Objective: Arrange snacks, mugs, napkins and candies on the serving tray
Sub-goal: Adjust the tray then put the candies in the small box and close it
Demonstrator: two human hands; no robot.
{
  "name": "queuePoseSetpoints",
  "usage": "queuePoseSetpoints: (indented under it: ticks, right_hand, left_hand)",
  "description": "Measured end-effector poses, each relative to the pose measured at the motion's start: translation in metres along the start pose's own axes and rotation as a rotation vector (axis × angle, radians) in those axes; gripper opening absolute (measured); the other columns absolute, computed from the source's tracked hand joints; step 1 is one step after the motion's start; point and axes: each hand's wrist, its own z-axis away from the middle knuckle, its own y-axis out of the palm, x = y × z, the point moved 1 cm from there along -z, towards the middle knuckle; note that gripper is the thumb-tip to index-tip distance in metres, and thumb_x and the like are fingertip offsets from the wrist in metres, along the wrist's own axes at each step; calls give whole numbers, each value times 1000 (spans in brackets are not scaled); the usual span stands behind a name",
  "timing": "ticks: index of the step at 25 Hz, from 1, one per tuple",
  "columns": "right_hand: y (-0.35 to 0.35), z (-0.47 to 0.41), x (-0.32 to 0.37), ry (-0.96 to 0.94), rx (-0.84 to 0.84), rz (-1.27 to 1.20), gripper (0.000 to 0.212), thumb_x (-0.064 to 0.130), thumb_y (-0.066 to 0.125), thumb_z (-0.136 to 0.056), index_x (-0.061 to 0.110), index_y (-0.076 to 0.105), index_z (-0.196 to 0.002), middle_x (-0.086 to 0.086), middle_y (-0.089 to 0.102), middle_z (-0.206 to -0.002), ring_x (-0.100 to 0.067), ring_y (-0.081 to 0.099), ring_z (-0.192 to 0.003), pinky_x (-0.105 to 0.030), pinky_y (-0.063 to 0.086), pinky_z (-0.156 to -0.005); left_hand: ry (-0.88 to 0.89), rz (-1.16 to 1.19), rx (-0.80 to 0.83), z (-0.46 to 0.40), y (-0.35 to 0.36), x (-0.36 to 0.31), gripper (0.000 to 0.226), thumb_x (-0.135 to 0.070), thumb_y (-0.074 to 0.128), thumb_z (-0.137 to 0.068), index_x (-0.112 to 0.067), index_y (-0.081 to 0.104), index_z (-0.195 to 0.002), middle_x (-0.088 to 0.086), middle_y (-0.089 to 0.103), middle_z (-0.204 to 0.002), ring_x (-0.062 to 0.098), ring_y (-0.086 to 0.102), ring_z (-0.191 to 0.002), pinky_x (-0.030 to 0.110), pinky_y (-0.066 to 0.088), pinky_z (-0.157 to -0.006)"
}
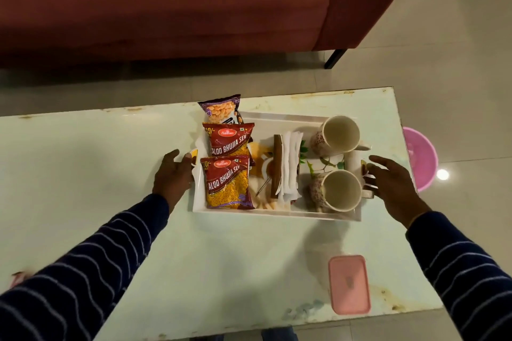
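Head view — packets (228, 163) hide tray's (277, 213) left handle.

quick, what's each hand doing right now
Left hand: open, fingertips at the tray's left handle, holding nothing.
Right hand: open, beside the right handle, holding nothing.

1. Bare table (83, 163) lies left of and in front of the tray (277, 214).
2. The pink lid (349, 284) occupies the near right tabletop, apart from the tray.
3. Mugs (339, 134) fill the tray's right end; snack packets (228, 183) its left.
4. The napkin holder (278, 166) stands between them.
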Motion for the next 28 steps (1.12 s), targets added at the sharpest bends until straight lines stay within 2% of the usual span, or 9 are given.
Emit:
queuePoseSetpoints:
  ticks: [2,4,7,11,15,18,21,25,28]
  right_hand:
    - [5,-3,-3,30,71,17,16,12,57,-97,17,70,-103,-3,66,-86,-22,62,-74,-32,49,-62]
    - [10,-3,-3,31,89,36,19,11,54,-98,19,70,-90,-2,63,-80,-21,58,-70,-29,48,-57]
    - [16,-1,-1,25,43,68,19,12,54,-100,18,70,-92,-4,64,-83,-20,58,-68,-30,50,-53]
    - [34,14,-3,24,66,73,18,9,55,-99,14,72,-93,-2,63,-75,-16,56,-60,-24,49,-41]
    - [72,44,-10,8,132,90,18,11,55,-100,14,73,-98,2,65,-74,-16,56,-64,-28,51,-49]
    - [102,66,-24,-15,199,127,18,10,54,-100,7,72,-103,-10,65,-86,-22,56,-74,-39,55,-64]
    - [124,82,-39,-13,213,166,18,8,55,-99,8,73,-104,-12,62,-85,-22,53,-72,-48,52,-71]
    - [141,90,-55,17,173,183,19,11,58,-98,12,74,-108,-5,68,-82,-20,57,-71,-47,55,-74]
    - [143,90,-63,27,141,176,19,12,59,-97,10,72,-111,-7,69,-89,-23,60,-75,-46,56,-75]
  left_hand:
    - [20,-59,55,-3,7,0,45,-46,48,-98,-26,45,-138,6,63,-116,26,66,-93,46,58,-80]
    - [52,-116,76,-4,13,-1,32,-42,45,-100,-23,52,-125,6,64,-115,26,64,-98,47,57,-83]
    - [49,-103,101,-5,10,-2,25,-38,45,-101,-18,55,-112,11,65,-109,30,65,-99,53,57,-84]
    - [67,-108,95,5,-22,6,26,-40,45,-101,-16,54,-107,11,66,-105,31,66,-96,52,59,-78]
    - [42,-64,53,19,-80,39,29,-42,46,-100,-15,55,-106,12,66,-106,32,66,-98,53,59,-78]
    - [-24,-7,41,27,-120,72,28,-40,47,-101,-15,55,-111,12,65,-112,33,65,-103,53,58,-80]
    - [-75,16,29,34,-144,105,29,-40,49,-100,-14,55,-112,12,65,-113,34,65,-104,58,57,-82]
    - [-111,47,41,36,-159,135,25,-43,51,-98,-21,58,-107,10,68,-107,35,67,-98,57,58,-78]
    - [-92,52,42,33,-159,141,23,-43,52,-98,-22,57,-108,10,68,-107,35,67,-97,57,58,-77]
